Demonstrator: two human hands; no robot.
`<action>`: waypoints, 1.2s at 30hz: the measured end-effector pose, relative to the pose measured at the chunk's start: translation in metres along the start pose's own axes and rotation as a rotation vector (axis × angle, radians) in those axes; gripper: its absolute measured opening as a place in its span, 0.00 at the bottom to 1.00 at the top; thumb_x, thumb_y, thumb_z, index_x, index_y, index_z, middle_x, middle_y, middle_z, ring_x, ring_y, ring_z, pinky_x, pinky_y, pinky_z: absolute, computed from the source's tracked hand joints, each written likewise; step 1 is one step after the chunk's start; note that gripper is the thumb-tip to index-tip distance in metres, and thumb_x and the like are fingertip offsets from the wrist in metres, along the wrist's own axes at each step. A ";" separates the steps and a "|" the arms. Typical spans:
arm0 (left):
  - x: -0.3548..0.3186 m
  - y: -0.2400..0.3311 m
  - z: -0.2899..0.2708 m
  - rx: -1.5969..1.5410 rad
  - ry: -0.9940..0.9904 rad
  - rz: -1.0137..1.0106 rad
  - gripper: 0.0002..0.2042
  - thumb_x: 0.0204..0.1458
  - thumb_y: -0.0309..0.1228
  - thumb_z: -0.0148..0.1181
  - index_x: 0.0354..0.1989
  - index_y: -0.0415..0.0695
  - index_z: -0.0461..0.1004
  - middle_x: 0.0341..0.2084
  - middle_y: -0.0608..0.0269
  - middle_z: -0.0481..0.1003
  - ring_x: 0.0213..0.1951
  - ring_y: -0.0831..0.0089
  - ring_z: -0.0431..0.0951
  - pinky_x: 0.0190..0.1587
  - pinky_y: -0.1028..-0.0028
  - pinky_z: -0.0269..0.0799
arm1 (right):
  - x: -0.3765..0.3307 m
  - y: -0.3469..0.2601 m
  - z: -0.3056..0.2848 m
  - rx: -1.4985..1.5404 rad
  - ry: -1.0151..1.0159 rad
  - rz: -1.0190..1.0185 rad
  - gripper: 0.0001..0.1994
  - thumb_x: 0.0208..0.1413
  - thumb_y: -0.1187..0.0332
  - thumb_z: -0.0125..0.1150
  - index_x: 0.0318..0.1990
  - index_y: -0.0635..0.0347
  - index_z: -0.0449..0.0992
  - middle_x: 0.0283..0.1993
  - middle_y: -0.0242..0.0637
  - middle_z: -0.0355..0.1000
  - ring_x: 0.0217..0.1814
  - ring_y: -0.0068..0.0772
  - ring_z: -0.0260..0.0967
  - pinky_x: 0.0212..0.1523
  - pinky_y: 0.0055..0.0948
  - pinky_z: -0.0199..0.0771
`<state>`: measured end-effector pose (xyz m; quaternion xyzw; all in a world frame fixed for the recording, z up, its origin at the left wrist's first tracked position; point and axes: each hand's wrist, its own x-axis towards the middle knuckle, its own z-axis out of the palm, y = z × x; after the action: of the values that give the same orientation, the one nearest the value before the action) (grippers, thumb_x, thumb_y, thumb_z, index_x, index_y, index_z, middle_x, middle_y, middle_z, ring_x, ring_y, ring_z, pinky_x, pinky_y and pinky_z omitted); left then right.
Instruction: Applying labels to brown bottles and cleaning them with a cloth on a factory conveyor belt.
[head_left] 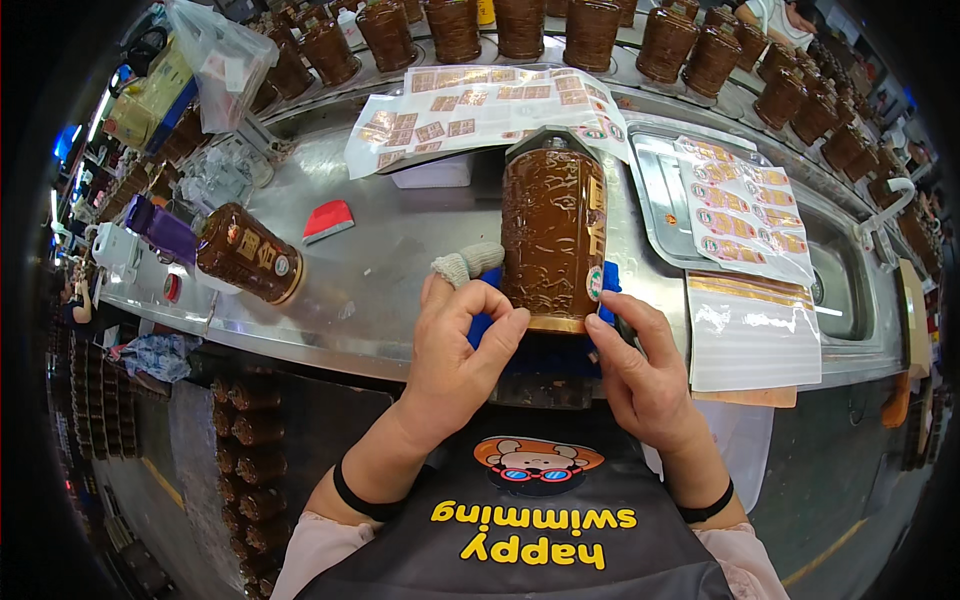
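A large brown embossed bottle point(550, 240) lies in front of me, its gold-edged base toward me and gold lettering along its right side. Under it is a blue support point(610, 280). My left hand point(455, 345) is at the base's left corner, thumb and a fingertip pinched together; anything between them is too small to make out. A white knitted finger cot point(468, 263) covers another finger, which lies against the bottle's side. My right hand point(645, 370) has thumb and fingertips against the lower right edge of the bottle, beside a small round white-green sticker point(595, 280).
Another brown bottle point(250, 255) leans at left by a purple object point(158, 228) and a red scraper point(328, 220). Sticker sheets point(480, 110) lie behind; more stickers point(745, 205) cover a tray near the sink point(835, 280). Several bottles point(520, 28) line the back. A plastic pouch point(755, 335) lies right.
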<state>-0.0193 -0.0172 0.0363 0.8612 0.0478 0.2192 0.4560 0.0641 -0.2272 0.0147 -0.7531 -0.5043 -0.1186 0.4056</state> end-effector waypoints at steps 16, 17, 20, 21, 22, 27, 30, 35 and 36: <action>-0.001 -0.002 -0.001 -0.108 -0.005 -0.006 0.08 0.53 0.32 0.62 0.29 0.41 0.73 0.44 0.46 0.70 0.50 0.55 0.67 0.54 0.63 0.60 | 0.003 -0.005 0.003 -0.031 -0.004 -0.014 0.28 0.42 0.86 0.59 0.55 0.55 0.75 0.60 0.52 0.64 0.60 0.52 0.65 0.58 0.41 0.67; -0.001 -0.003 -0.001 -0.097 -0.005 -0.008 0.08 0.53 0.33 0.62 0.29 0.41 0.73 0.42 0.47 0.70 0.49 0.55 0.67 0.53 0.63 0.61 | 0.003 -0.004 0.005 -0.045 0.004 -0.020 0.29 0.40 0.86 0.59 0.55 0.53 0.76 0.59 0.52 0.65 0.59 0.52 0.66 0.58 0.42 0.67; -0.001 -0.004 0.000 -0.068 0.007 0.001 0.08 0.53 0.33 0.62 0.29 0.42 0.73 0.37 0.49 0.70 0.46 0.56 0.67 0.50 0.64 0.61 | 0.004 -0.006 0.004 -0.064 0.011 -0.022 0.30 0.38 0.85 0.61 0.54 0.51 0.76 0.59 0.51 0.65 0.58 0.52 0.66 0.57 0.43 0.67; -0.001 -0.005 0.001 -0.062 0.019 0.012 0.08 0.53 0.33 0.62 0.29 0.42 0.73 0.36 0.50 0.70 0.45 0.57 0.67 0.49 0.64 0.62 | 0.005 -0.007 0.004 -0.066 0.012 -0.020 0.30 0.38 0.84 0.61 0.54 0.51 0.76 0.59 0.51 0.65 0.58 0.52 0.67 0.57 0.43 0.67; -0.001 -0.006 0.002 -0.057 0.032 0.024 0.08 0.52 0.33 0.62 0.28 0.42 0.73 0.35 0.50 0.69 0.44 0.57 0.67 0.49 0.64 0.62 | 0.005 -0.007 0.004 -0.068 0.013 -0.021 0.30 0.38 0.84 0.61 0.54 0.51 0.76 0.59 0.51 0.65 0.58 0.51 0.66 0.57 0.43 0.67; -0.002 -0.003 0.001 -0.052 0.007 -0.040 0.08 0.52 0.33 0.62 0.28 0.42 0.73 0.32 0.53 0.69 0.42 0.59 0.66 0.46 0.65 0.62 | 0.005 -0.010 0.005 -0.091 0.006 -0.020 0.30 0.38 0.84 0.62 0.55 0.51 0.76 0.60 0.50 0.65 0.58 0.51 0.66 0.57 0.43 0.67; -0.003 -0.002 0.000 -0.052 -0.006 -0.062 0.08 0.53 0.33 0.62 0.28 0.42 0.73 0.32 0.53 0.69 0.41 0.59 0.66 0.46 0.66 0.61 | 0.006 -0.010 0.004 -0.078 0.006 -0.018 0.31 0.37 0.85 0.61 0.55 0.52 0.76 0.59 0.50 0.64 0.58 0.51 0.66 0.57 0.44 0.67; -0.004 -0.004 0.002 -0.076 0.028 -0.031 0.08 0.53 0.33 0.62 0.29 0.42 0.73 0.31 0.54 0.69 0.41 0.60 0.66 0.46 0.66 0.61 | 0.006 -0.012 0.004 -0.062 0.006 -0.008 0.32 0.36 0.86 0.60 0.55 0.53 0.76 0.59 0.51 0.64 0.58 0.51 0.66 0.57 0.44 0.67; -0.004 -0.004 0.002 -0.078 0.024 -0.033 0.08 0.53 0.33 0.62 0.29 0.42 0.73 0.31 0.55 0.69 0.41 0.60 0.66 0.46 0.66 0.61 | 0.006 -0.012 0.004 -0.060 0.006 -0.004 0.32 0.36 0.86 0.60 0.55 0.53 0.76 0.59 0.51 0.64 0.58 0.51 0.66 0.57 0.44 0.67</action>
<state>-0.0216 -0.0173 0.0309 0.8392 0.0587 0.2237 0.4921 0.0558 -0.2184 0.0213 -0.7634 -0.5010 -0.1367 0.3841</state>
